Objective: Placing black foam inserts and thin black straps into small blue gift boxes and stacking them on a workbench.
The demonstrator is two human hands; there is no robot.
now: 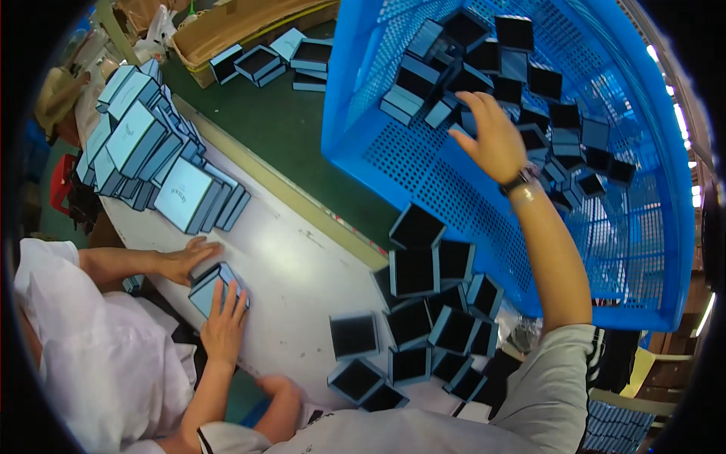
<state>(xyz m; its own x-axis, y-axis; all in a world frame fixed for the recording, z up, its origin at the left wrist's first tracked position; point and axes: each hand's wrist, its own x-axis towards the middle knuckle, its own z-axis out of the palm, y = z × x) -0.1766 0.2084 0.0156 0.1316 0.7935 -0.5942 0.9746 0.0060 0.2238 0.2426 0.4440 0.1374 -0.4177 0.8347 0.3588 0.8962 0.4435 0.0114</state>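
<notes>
My right hand (493,138) is over the blue plastic basket (350,113), thumb and fingers apart, with nothing held between them. Just beyond its fingertips are small light-blue boxes (439,113), several of them open with black insides. Down at the lower edge a bent bare arm comes out by my left sleeve. It appears to end in my left hand (278,387), whose fingers I cannot make out. Nearer to me than the basket, a loose heap of open black-lined boxes (413,271) covers the table's right end.
On my left a co-worker in white has both hands on a closed light-blue box (204,293). Stacked closed boxes (181,194) stand farther back on the white table (291,284). A cardboard carton (227,34) and more boxes (259,63) lie beyond its far edge.
</notes>
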